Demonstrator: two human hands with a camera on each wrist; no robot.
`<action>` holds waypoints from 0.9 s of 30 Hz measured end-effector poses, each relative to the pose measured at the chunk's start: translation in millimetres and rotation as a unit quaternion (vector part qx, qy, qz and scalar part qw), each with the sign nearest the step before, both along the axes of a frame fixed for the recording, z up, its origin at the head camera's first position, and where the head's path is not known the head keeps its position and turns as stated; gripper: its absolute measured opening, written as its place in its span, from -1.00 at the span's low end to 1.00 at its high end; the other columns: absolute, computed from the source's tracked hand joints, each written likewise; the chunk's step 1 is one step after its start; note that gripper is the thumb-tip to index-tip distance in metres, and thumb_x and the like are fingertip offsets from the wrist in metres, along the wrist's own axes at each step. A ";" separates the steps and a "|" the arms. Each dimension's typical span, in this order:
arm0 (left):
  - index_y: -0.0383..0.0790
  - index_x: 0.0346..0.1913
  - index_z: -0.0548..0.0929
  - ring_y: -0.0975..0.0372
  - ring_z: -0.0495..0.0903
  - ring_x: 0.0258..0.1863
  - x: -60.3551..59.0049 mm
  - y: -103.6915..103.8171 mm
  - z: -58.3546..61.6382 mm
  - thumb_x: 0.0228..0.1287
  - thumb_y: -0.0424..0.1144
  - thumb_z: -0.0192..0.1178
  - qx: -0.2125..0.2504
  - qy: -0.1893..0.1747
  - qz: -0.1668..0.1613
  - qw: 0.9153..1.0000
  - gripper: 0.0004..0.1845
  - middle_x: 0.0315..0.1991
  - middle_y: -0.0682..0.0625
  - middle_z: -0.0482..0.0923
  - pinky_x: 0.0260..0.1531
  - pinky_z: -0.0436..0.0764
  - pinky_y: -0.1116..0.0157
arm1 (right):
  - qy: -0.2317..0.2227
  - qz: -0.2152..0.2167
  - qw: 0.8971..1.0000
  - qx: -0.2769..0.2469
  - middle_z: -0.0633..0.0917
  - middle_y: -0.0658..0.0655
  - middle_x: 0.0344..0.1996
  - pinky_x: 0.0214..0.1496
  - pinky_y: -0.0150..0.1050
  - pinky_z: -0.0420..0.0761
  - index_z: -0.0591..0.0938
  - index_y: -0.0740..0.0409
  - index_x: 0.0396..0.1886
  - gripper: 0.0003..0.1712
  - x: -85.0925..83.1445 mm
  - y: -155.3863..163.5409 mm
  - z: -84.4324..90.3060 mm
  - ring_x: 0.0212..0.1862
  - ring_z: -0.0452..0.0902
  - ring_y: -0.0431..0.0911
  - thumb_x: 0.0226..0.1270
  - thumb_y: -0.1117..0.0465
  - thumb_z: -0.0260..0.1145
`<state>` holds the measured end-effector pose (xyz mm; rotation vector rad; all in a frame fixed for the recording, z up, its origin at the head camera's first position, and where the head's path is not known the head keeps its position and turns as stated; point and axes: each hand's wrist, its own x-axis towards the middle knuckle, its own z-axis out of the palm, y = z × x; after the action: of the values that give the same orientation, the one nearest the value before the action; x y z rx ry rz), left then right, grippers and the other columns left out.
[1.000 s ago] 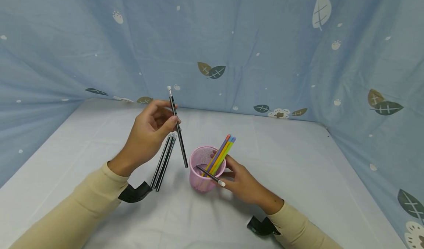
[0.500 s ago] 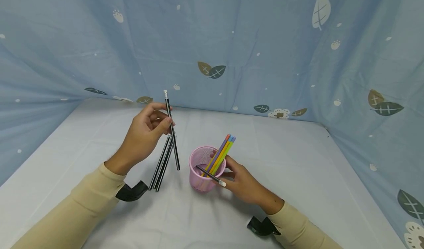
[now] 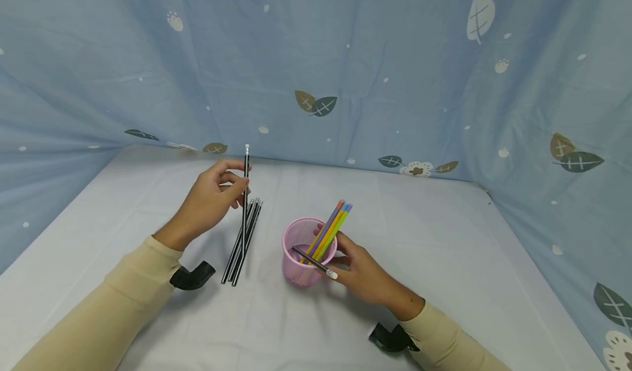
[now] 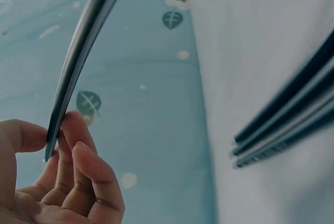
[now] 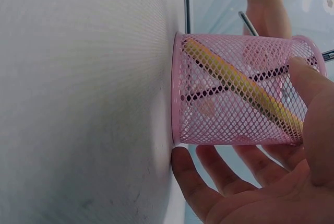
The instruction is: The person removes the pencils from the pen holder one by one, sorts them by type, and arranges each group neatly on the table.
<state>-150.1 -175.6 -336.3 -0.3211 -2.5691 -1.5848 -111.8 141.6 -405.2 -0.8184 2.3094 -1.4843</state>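
**Black pencil carried left, now upright over the row on the table**

The left hand (image 3: 209, 202) pinches a black pencil (image 3: 245, 187) between thumb and fingertips, the other fingers loosely curled behind it; the left wrist view shows the shaft (image 4: 78, 57) caught at the fingertips (image 4: 68, 130). A second ago this pencil slanted with its lower end close to the cup's rim; it now stands nearly vertical, white eraser end up, further left and lower, its lower end over the black pencils lying on the table (image 3: 243, 242). Those lie side by side, touching, just left of the cup, as before.

The right hand (image 3: 362, 272) has not shifted: its fingers wrap round the far side of the pink mesh cup (image 3: 302, 261), palm and fingers against the wall in the right wrist view (image 5: 235, 98). The cup stands upright on the white table (image 3: 419, 239) and holds the coloured pencils (image 3: 331, 228), leaning right, and one black pencil (image 3: 313, 261) slanting out over the rim towards the person.
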 end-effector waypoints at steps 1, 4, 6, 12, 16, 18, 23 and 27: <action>-0.20 0.32 0.41 0.22 0.64 -0.42 -1.3 -1.3 -1.1 0.53 -0.13 0.05 -0.004 -0.004 0.000 1.000 -0.59 -0.13 -0.22 0.62 -0.30 0.64 0.34 | 0.000 -0.001 1.000 0.000 0.49 0.22 0.30 0.28 -0.07 0.58 0.23 0.13 0.50 -0.23 0.2 0.0 0.2 0.32 0.48 0.13 0.38 0.31 0.33; -0.19 0.32 0.41 0.17 0.64 -0.40 -4.4 -5.0 -4.3 0.54 -0.12 0.04 -0.020 -0.019 -0.001 1.000 -0.59 -0.11 -0.24 0.63 -0.28 0.64 0.29 | 0.002 0.000 1.000 0.000 0.48 0.22 0.32 0.28 -0.06 0.58 0.21 0.13 0.52 -0.22 0.4 0.1 0.3 0.33 0.47 0.13 0.38 0.30 0.33; -0.19 0.33 0.41 0.14 0.64 -0.38 -6.0 -7.5 -6.7 0.54 -0.10 0.03 -0.029 -0.031 -0.001 0.999 -0.58 -0.10 -0.24 0.63 -0.25 0.64 0.22 | 0.004 0.001 1.000 0.000 0.47 0.22 0.32 0.28 -0.06 0.58 0.21 0.12 0.52 -0.22 0.3 0.0 0.2 0.34 0.46 0.13 0.38 0.29 0.33; -0.20 0.37 0.37 0.16 0.63 -0.32 -12.4 -15.2 -17.0 0.55 -0.06 0.01 -0.052 -0.073 -0.009 0.996 -0.53 -0.06 -0.25 0.63 -0.22 0.65 0.19 | 0.003 -0.003 1.000 0.000 0.45 0.15 0.38 0.29 -0.06 0.58 0.23 0.07 0.51 -0.20 -0.5 0.1 -0.5 0.40 0.39 0.10 0.36 0.22 0.38; -0.23 0.36 0.36 0.10 0.65 -0.34 -17.5 -20.2 -23.8 0.55 -0.10 0.03 -0.070 -0.095 -0.018 0.993 -0.55 -0.06 -0.28 0.63 -0.25 0.66 0.20 | -0.004 -0.006 1.000 0.000 0.45 0.12 0.37 0.30 -0.05 0.57 0.23 0.03 0.50 -0.20 -0.4 0.1 -0.4 0.41 0.39 0.07 0.35 0.20 0.38; -0.24 0.35 0.36 0.09 0.66 -0.37 -19.7 -22.0 -26.9 0.54 -0.11 0.04 -0.075 -0.111 -0.025 0.991 -0.55 -0.09 -0.26 0.63 -0.27 0.67 0.17 | -0.007 -0.006 1.000 0.000 0.45 0.10 0.37 0.31 -0.05 0.56 0.23 0.01 0.50 -0.20 -0.3 0.2 -0.2 0.41 0.38 0.05 0.35 0.19 0.38; -0.31 0.36 0.35 0.12 0.64 -0.49 -22.6 -24.3 -33.0 0.53 -0.16 0.05 -0.070 -0.150 -0.049 0.985 -0.53 -0.23 -0.17 0.58 -0.36 0.72 0.15 | -0.008 -0.003 1.000 0.001 0.45 0.10 0.37 0.33 -0.03 0.54 0.23 0.00 0.51 -0.21 -0.1 0.6 0.2 0.42 0.37 0.05 0.37 0.17 0.38; -0.34 0.37 0.34 0.13 0.61 -0.48 -23.4 -25.2 -36.3 0.53 -0.18 0.06 -0.068 -0.165 -0.059 0.982 -0.52 -0.27 -0.15 0.56 -0.40 0.73 0.17 | -0.009 -0.003 1.000 0.001 0.46 0.11 0.36 0.33 -0.03 0.54 0.23 0.01 0.51 -0.21 0.4 0.5 0.5 0.41 0.38 0.04 0.37 0.17 0.37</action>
<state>-173.5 -200.7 -372.6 -0.2436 -2.9681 -1.6259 -111.3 142.1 -404.7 -0.7950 2.3014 -1.4850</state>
